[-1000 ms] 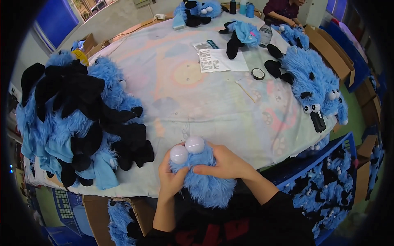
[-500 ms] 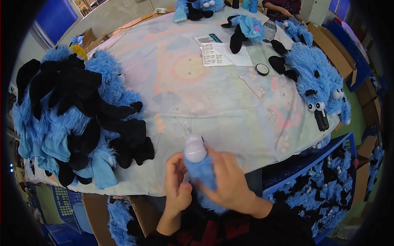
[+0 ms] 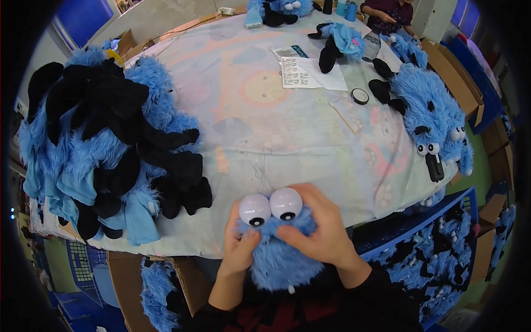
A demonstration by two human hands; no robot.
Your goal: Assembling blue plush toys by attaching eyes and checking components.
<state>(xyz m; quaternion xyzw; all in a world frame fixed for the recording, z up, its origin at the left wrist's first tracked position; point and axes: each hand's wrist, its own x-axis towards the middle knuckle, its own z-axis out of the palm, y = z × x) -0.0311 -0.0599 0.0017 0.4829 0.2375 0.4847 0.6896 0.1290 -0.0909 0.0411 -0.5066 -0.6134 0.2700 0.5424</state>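
Observation:
Between my two hands, at the table's near edge, is a blue furry plush toy (image 3: 285, 263) with two large white ball eyes that have black pupils. My left hand (image 3: 239, 243) grips its left side, thumb just below one eye. On the other side my right hand (image 3: 321, 229) holds it, with the thumb pressed into the fur under the other eye and the fingers behind the head. Both eyes tilt up toward me. The back of the toy is hidden by my hands and its own fur.
A big pile of blue and black plush pieces (image 3: 105, 138) covers the table's left. More plush toys (image 3: 428, 105) lie at the right, near a tape roll (image 3: 359, 96), a thin stick (image 3: 344, 119) and a printed sheet (image 3: 310, 74). A blue crate (image 3: 381, 235) holds several toys. Another person (image 3: 387, 14) is at the far right.
The plush toy has turned in my hands so both its eyes now face up toward me; before, only one white bulge showed. Both hands have shifted their grip to its sides.

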